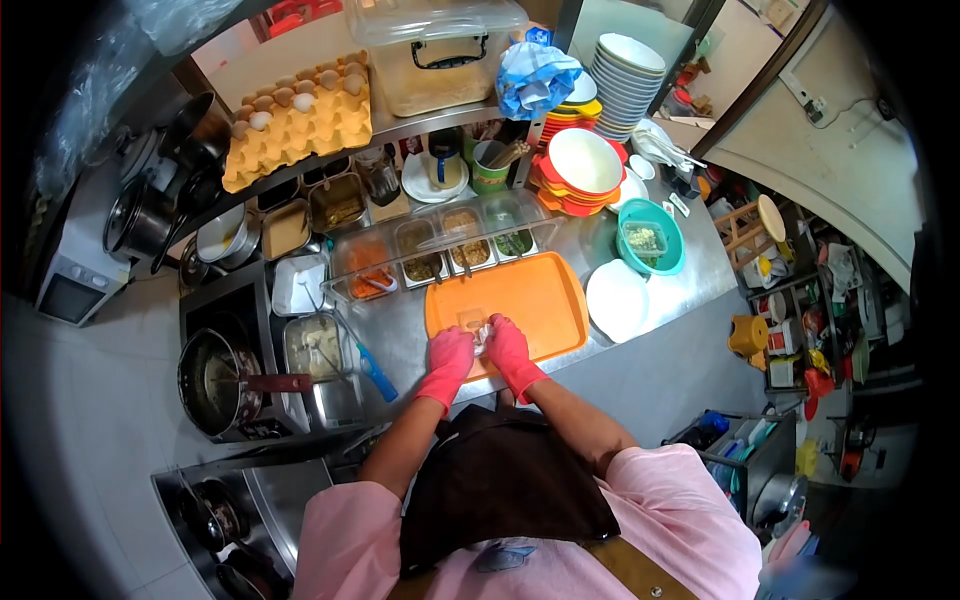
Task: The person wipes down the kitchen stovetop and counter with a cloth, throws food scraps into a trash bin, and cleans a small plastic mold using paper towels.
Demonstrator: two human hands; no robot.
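My left hand [452,352], in a pink rubber glove, is closed at the near edge of an orange tray [550,310]. Beside it my right hand [508,350], gloved alike, is closed too. Between them the fingers of both pinch a small whitish crumpled piece [482,340]; its kind is too small to make out. Just beyond the fingers, a small clear square piece [469,318] lies on the tray. Behind the tray, a clear-lidded topping box [440,240] holds orange shreds, chopped brown bits and greens in metal compartments.
Left of the tray are a blue-handled utensil [375,375], a metal pan of pale food [318,345] and a dark cooking pot [215,380]. To the right stand a white plate [617,302] and a teal bowl [665,225]. An egg tray [300,125] sits on the shelf above.
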